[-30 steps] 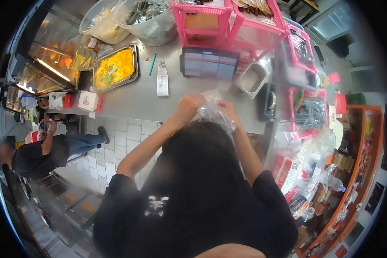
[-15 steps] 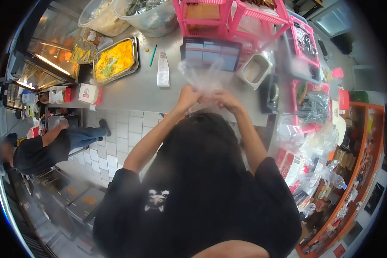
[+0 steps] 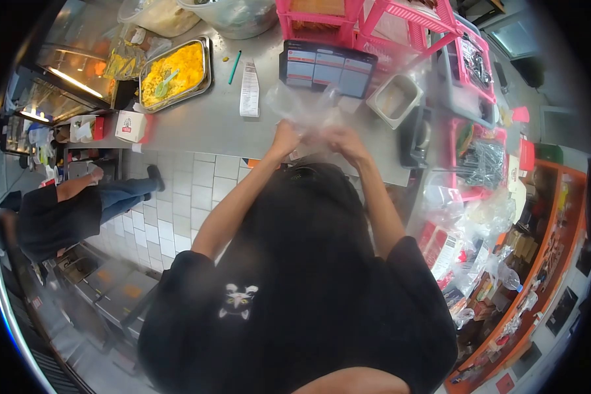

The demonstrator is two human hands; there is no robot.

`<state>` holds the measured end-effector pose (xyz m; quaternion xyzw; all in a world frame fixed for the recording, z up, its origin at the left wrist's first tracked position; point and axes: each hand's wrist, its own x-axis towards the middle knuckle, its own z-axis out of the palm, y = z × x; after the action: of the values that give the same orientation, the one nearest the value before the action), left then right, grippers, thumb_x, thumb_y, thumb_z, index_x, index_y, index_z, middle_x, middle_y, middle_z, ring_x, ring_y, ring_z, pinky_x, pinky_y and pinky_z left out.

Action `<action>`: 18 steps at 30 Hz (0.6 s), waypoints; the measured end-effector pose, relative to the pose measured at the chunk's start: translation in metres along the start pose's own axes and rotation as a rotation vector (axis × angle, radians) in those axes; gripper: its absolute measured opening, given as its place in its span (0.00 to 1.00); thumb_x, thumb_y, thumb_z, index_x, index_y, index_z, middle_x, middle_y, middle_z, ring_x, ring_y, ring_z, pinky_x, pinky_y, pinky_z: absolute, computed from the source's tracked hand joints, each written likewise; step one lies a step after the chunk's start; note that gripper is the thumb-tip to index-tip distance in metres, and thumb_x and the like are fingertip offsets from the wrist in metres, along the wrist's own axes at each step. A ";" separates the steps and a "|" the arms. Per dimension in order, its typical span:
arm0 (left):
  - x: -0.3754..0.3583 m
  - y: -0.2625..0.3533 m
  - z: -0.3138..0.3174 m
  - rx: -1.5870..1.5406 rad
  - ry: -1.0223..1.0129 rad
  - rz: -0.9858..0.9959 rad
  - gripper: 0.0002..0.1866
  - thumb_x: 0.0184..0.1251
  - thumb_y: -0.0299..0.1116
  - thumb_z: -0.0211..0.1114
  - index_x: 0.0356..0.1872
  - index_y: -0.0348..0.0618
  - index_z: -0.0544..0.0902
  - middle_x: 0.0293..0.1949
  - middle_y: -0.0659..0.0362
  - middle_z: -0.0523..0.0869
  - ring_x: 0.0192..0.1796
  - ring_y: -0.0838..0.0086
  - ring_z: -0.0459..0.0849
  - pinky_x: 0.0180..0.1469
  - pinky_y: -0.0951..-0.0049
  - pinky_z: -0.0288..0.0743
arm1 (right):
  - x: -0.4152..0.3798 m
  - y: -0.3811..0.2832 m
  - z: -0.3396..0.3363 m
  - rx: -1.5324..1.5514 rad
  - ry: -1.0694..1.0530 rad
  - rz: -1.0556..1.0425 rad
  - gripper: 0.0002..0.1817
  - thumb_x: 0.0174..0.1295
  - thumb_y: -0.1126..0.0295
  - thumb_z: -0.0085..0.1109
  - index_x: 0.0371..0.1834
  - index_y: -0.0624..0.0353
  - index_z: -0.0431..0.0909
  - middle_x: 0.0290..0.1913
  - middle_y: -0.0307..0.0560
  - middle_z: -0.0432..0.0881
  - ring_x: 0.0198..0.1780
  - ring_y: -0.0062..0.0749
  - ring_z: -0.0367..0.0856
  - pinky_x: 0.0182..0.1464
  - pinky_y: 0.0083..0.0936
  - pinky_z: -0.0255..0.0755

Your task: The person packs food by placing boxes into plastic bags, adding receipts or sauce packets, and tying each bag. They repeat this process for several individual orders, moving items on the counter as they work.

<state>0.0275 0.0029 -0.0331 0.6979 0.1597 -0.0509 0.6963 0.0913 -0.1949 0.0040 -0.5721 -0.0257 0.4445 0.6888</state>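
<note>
A clear plastic bag is held up over the front of the steel counter. My left hand grips one side of the bag with its fingers closed. On the other side, my right hand is closed on the same bag. Haze blurs the fingertips and whatever the bag contains. Just behind the bag stands a tablet with order panels on its screen. A paper receipt lies to the left of the bag, with a green pen beside it.
Left on the counter are a tray of yellow food and a white box. A metal container and pink baskets stand at the right and back. A co-worker stands at the far left.
Both hands stay on the bag, now a little closer together. The view has shifted slightly, so the counter items appear higher. The co-worker has moved slightly.
</note>
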 end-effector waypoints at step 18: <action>-0.005 0.001 0.008 0.330 0.148 0.127 0.10 0.65 0.30 0.67 0.37 0.29 0.85 0.30 0.50 0.88 0.29 0.70 0.88 0.31 0.73 0.83 | -0.012 -0.002 0.042 -0.395 0.254 -0.339 0.12 0.63 0.65 0.66 0.37 0.66 0.85 0.32 0.42 0.86 0.28 0.21 0.78 0.29 0.22 0.71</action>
<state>0.0245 -0.0056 -0.0306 0.8132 0.1555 0.0189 0.5605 0.0625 -0.1704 0.0254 -0.7339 -0.1205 0.2343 0.6261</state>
